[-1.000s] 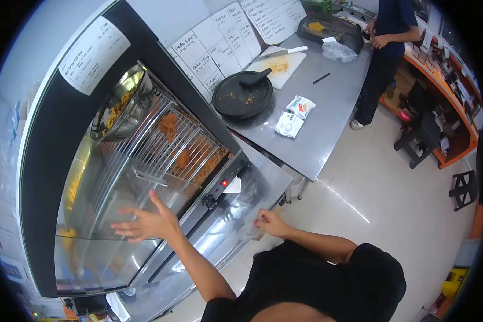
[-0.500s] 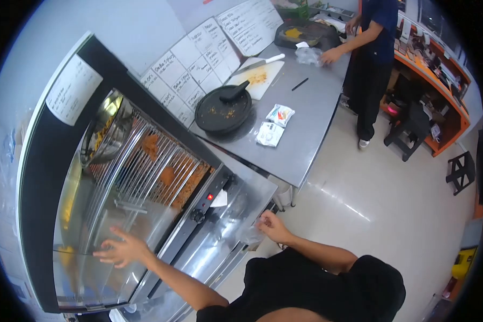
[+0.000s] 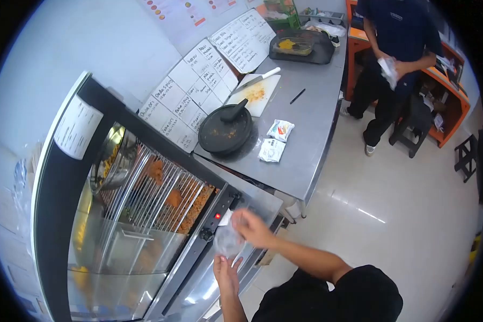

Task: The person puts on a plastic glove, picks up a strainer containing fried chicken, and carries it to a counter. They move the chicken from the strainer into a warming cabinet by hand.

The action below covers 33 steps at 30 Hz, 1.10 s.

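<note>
A clear, blurred piece of plastic that looks like a bag [image 3: 228, 241] is between my two hands, over the metal ledge in front of the warmer. My right hand [image 3: 252, 228] is closed on its upper right side. My left hand [image 3: 228, 272] pinches the lower edge with thumb and fingers. Just beyond them is the glass-fronted food warmer [image 3: 198, 249], with a red light, knobs and a white paper [image 3: 226, 217] by its panel. Inside, fried pieces [image 3: 174, 198] lie on a wire rack [image 3: 139, 188], and a metal bowl [image 3: 115, 161] sits further back.
On the steel table [image 3: 298, 166] are a stone mortar [image 3: 222, 137] with pestle [image 3: 234, 111], a cutting board [image 3: 263, 99] with a knife [image 3: 260, 78], two white packets [image 3: 280, 130] and a dark tray [image 3: 319, 48]. A co-worker [image 3: 397, 32] stands beyond, holding something white; a black stool [image 3: 413, 123] is nearby.
My left hand has left the warmer's glass front and come over to the plastic in my right hand. The co-worker has stepped back from the table, lifting a plastic item off it.
</note>
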Available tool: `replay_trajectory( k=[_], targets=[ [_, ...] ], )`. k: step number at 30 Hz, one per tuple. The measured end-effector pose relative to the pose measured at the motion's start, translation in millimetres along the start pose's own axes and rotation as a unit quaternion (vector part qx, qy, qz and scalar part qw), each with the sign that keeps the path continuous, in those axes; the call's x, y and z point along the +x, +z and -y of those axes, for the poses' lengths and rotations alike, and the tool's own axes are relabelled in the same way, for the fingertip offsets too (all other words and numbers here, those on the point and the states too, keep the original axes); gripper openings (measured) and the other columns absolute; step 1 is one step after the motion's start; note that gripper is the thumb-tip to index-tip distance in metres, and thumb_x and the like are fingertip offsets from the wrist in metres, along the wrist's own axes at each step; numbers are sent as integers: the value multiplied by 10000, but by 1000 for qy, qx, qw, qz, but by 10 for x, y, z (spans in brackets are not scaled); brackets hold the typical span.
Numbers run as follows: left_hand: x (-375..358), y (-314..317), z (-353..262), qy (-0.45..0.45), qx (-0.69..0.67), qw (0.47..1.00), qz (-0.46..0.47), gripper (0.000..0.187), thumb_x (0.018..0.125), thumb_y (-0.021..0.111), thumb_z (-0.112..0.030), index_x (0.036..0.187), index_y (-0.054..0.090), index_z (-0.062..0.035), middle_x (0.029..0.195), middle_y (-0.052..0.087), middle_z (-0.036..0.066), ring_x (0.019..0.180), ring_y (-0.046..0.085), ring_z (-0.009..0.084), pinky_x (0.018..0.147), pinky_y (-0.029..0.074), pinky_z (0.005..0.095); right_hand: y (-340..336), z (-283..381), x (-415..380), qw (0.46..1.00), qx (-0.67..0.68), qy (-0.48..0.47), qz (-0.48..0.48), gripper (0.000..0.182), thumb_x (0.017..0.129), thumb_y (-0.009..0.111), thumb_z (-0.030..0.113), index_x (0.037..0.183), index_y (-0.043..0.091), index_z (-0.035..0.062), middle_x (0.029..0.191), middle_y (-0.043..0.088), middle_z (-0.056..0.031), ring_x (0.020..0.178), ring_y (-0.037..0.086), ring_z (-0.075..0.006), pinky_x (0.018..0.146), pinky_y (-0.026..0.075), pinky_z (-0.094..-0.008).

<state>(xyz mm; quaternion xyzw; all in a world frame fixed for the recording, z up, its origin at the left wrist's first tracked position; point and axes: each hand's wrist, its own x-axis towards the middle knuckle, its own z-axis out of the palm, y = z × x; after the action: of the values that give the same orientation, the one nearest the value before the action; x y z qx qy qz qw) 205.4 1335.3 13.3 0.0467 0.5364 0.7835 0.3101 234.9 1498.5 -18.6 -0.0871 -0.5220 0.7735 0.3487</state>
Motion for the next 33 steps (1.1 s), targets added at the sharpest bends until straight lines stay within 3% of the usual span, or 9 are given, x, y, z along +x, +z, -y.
replay_trajectory(
  k=[7,10,13,16,22,24,28,31,33],
  targets=[
    [-1024,-1260,85,32,-51,992,-110,251,933,580,-196,1104,580,-13,1061,629,88,979,603,186,868,480,352,1077,-608,-1569,968,55,243,14,340,920,578,151,1235,460,98,1095,566,-26,917,557,-92,760,468,-265],
    [-1747,-1866,-1,66,-70,980,-173,304,940,570,-228,1120,564,17,1071,622,115,984,599,199,873,475,352,1624,-640,-1999,823,196,439,302,430,889,597,127,1292,474,40,1143,576,-61,1009,569,-166,864,462,-309],
    [-2535,-2637,-25,133,-6,961,-243,372,942,565,-265,1138,542,51,1085,604,139,989,596,220,868,476,347,2304,-1118,-2628,778,127,404,464,379,881,604,121,1234,516,17,1101,595,-57,1000,574,-156,863,463,-295],
    [-3290,-3334,-62,130,27,931,-341,354,942,553,-266,1124,545,37,1085,605,140,995,594,248,865,485,383,2948,-1228,-3272,729,181,485,448,320,878,595,109,1182,533,32,1071,611,-55,990,596,-162,882,476,-323],
    [-4149,-4733,-162,98,-282,930,-216,316,940,530,-245,1145,540,-5,1123,598,115,1024,588,244,897,477,392,3954,-1690,-4385,660,390,570,294,264,934,517,243,1123,545,59,1001,634,-63,910,635,-183,856,506,-343],
    [-4268,-5089,-338,124,-370,891,-230,307,938,540,-267,1075,566,7,1056,615,140,1007,589,277,859,494,432,4330,-2052,-4674,548,520,573,318,282,946,464,282,1097,539,56,972,617,-50,883,620,-175,763,510,-309],
    [-5005,-6197,-840,168,-380,866,-278,270,933,528,-272,1027,581,-25,1041,623,131,996,588,283,873,485,461,5741,-2245,-5312,590,401,622,321,279,929,512,300,1128,508,103,995,596,-29,904,601,-143,726,505,-282],
    [-6055,-7333,-1096,237,-402,809,-358,254,924,535,-261,1019,587,-32,1028,626,115,982,589,258,891,473,430,7130,-2536,-6181,503,316,660,460,276,904,580,226,1140,491,114,1013,574,-11,918,588,-121,735,500,-261],
    [-6973,-7978,-1044,264,-486,779,-296,224,898,560,-232,1003,595,-37,995,641,96,971,593,238,919,455,414,7992,-2498,-6995,404,220,704,541,300,881,625,165,1141,488,108,1004,556,4,901,581,-93,712,499,-241]
  ],
)
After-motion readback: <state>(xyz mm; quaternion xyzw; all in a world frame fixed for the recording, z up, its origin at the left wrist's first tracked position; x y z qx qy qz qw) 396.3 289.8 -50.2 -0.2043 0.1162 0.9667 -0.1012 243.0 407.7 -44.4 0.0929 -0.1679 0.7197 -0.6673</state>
